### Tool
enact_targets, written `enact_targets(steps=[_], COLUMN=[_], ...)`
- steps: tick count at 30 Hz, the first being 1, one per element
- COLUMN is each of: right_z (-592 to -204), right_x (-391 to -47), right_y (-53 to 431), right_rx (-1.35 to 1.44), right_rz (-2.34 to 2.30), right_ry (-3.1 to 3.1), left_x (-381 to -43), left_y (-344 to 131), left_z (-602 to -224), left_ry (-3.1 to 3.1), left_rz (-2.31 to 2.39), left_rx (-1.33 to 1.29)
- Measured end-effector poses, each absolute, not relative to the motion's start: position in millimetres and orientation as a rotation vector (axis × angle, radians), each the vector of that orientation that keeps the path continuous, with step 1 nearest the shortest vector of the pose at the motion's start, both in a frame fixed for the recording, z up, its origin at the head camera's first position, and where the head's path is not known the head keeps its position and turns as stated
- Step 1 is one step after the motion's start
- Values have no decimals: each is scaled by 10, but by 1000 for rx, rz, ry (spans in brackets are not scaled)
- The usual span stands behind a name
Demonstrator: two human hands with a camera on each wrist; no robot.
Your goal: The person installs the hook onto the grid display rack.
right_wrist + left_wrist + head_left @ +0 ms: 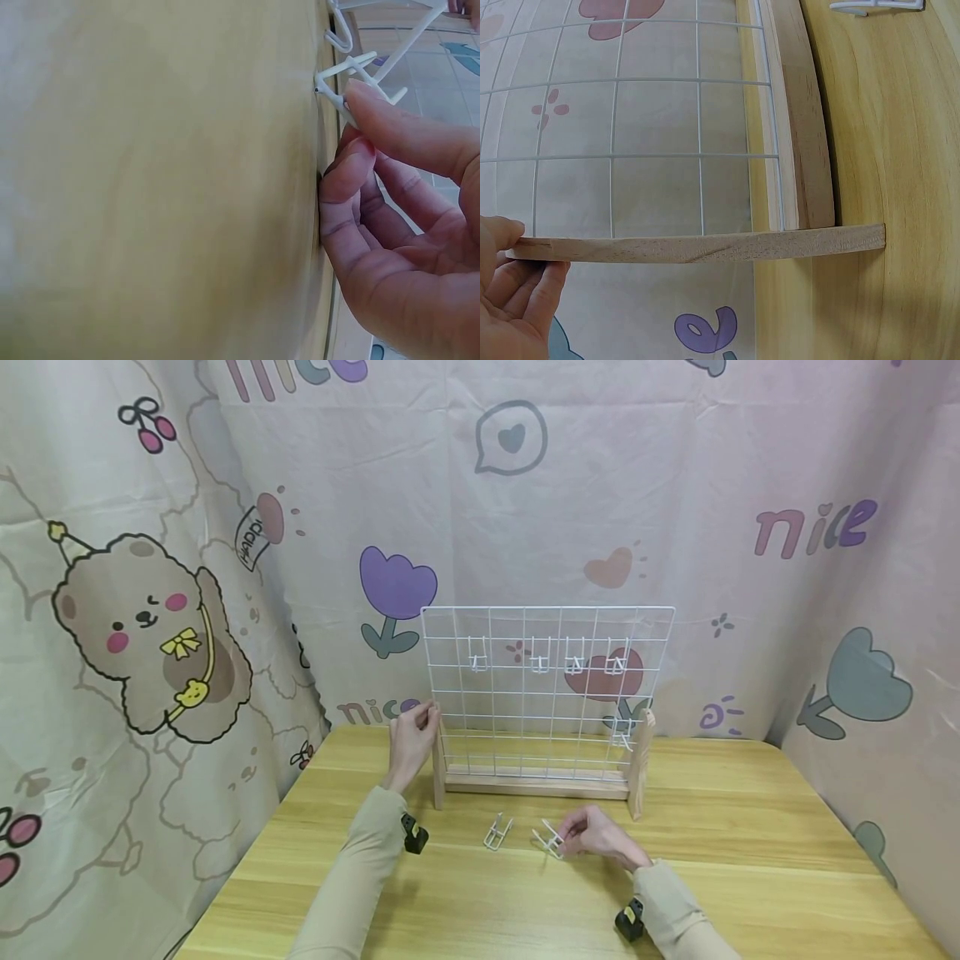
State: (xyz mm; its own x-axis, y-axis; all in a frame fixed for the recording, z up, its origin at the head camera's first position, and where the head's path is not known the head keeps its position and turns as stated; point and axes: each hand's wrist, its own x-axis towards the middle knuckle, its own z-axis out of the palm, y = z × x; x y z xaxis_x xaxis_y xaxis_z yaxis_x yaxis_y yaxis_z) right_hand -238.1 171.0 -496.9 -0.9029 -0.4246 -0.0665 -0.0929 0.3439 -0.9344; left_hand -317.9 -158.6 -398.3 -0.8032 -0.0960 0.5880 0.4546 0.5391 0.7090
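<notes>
A white wire grid panel [551,706] stands upright in a wooden stand [536,785]. My left hand [412,739] grips the top of its left wooden post [690,248], thumb on one side and fingers on the other. Low over the table in front of the stand, my right hand [600,835] pinches a white wire hook [551,841] between thumb and forefinger; its prongs [401,56] point away from the fingertips. Left of that hand, another white wire hook [497,833] lies on the table.
Several white hooks [574,665] hang in a row on the upper grid, and one more hook [622,739] hangs lower by the right post [640,760]. The wooden table [480,910] spreads around the stand. A printed curtain [495,527] closes off the back and sides.
</notes>
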Motion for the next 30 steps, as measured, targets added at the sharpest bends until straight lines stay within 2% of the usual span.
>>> enact_targets(steps=[18,30], right_z=[-4994,-4994], right_x=[-2380,-2369], right_y=[1737,1738], right_rx=[-501,-430], right_rz=[-1574,-1636], right_ry=[2316,2275], left_x=[-3166,-3169], left_y=[-1581,-1581], left_z=[-3982,-3977], left_ry=[-2211,-2217], left_rz=[-1260,-1260], left_rx=[-277,-266])
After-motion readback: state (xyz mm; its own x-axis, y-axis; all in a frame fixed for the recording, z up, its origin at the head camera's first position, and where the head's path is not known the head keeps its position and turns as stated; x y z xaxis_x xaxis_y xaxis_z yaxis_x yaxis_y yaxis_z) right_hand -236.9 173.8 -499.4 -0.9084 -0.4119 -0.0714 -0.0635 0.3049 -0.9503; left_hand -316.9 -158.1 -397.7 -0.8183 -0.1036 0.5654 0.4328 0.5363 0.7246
